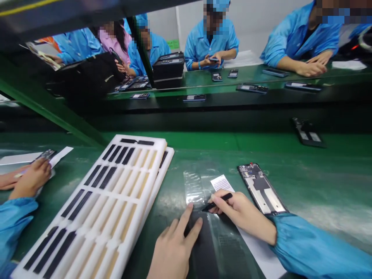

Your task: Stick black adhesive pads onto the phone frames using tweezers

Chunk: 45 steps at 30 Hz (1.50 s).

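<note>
There, the right hand [232,212] pinched a black tool [226,197]; beside it, the left hand [173,248], unclenched, touched clear film [194,188].

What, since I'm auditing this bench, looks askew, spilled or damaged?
The upper white foam tray sits offset on the lower tray, whose right edge sticks out, so the stack looks askew. Nothing plainly spilled or damaged stands out.

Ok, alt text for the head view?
The right hand holds a slim black tool at clear film on a green table, the left hand beside it. A white tray with black strips lies left, an opened phone right.
</note>
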Available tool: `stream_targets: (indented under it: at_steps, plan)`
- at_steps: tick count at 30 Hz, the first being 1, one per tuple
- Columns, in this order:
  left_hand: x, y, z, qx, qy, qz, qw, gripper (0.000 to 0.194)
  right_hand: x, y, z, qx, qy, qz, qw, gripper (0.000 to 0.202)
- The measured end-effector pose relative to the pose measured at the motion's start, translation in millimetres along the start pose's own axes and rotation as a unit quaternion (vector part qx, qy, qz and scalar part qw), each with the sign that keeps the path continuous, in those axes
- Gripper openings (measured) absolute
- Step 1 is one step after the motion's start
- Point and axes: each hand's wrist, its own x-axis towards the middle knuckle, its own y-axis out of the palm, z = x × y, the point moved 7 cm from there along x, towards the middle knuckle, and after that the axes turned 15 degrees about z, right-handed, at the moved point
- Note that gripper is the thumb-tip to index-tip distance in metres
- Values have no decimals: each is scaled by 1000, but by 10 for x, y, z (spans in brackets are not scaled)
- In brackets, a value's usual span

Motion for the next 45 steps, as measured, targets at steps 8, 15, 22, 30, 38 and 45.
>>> stream_targets:
  at_steps: [8, 15, 22, 30, 38, 45]
  plan:
    - [9, 76, 32, -18, -15, 11, 1000, 74, 13, 80, -2, 17, -5, -29, 999, 38]
    - [9, -44, 155, -590, -103, -99, 794, 31, -334, -199, 503, 46, -54, -131, 989, 39]
    - [163, -152, -206, -909, -17, -43, 414, 30, -431, -122, 603, 34, -51, -144, 988, 46]
    - [219, -178, -289, -934, 22, -43, 353, 28, -430, -83, 575, 32, -46, -141, 988, 50]
    - [224, -204, -289, -935, 5, -65, 348, 28, -432, -66, 541, 56, -52, -137, 988, 44]
    - [265, -134, -312, -946, -34, -89, 311, 28, -567, 26, 475, -42, -99, -168, 980, 26]
